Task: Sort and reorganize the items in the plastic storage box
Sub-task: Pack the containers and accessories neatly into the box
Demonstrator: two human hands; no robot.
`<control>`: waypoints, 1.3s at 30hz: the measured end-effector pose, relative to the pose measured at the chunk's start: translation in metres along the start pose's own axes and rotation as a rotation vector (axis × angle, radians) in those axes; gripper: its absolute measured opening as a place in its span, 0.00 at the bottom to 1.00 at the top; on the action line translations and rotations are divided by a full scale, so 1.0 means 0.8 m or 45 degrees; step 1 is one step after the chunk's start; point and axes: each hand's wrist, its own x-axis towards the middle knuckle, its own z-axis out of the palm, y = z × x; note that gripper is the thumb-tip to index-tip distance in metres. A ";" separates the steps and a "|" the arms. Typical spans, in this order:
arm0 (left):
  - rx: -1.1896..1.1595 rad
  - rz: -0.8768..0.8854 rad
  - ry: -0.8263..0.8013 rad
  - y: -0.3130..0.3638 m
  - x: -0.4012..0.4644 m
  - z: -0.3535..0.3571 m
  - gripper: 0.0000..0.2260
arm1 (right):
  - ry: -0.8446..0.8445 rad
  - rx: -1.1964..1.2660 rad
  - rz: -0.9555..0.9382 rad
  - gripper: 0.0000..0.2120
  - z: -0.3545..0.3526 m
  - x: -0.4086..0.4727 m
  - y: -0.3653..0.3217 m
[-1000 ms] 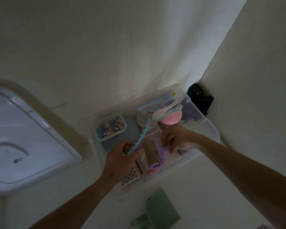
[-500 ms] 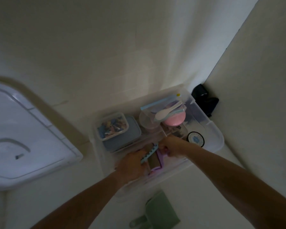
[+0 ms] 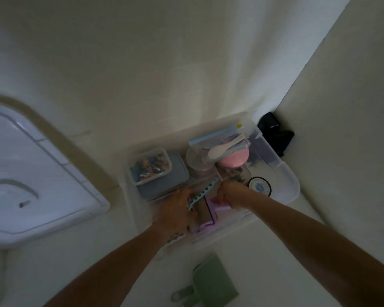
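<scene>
**Both hands inside the storage box**

The clear box [image 3: 284, 173] sits on a pale floor in a corner, beside a white lid [image 3: 42, 185] lying to its left. The left hand [image 3: 175, 209] is curled around the near end of a teal perforated strip [image 3: 203, 192], which slants up toward the middle of the box. The right hand [image 3: 232, 194] is curled over a lilac holder [image 3: 211, 214] at the near side; what its fingers pinch cannot be told in the dim light. A brown roll [image 3: 203, 212] lies between the hands. Farther back stand a small tub of coloured bits [image 3: 151, 168] on a grey tub [image 3: 177, 173], a pink bowl [image 3: 233, 159] with a white spoon [image 3: 224, 147] over it, and a round dial [image 3: 259, 187]. A green dustpan [image 3: 211, 284] lies outside, nearer the person.
</scene>
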 end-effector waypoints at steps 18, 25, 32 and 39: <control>-0.323 -0.019 -0.016 0.008 -0.009 0.019 0.15 | -0.011 0.371 0.237 0.28 0.000 -0.022 -0.008; -0.689 -0.330 -0.120 0.007 -0.010 0.013 0.19 | -0.086 0.264 0.251 0.20 -0.006 -0.015 -0.031; -0.645 -0.073 0.162 0.021 -0.009 -0.039 0.12 | 0.236 0.606 0.335 0.08 -0.025 -0.030 -0.034; -0.380 0.130 0.276 0.018 -0.002 -0.083 0.18 | 0.631 2.363 0.652 0.06 -0.018 -0.043 -0.108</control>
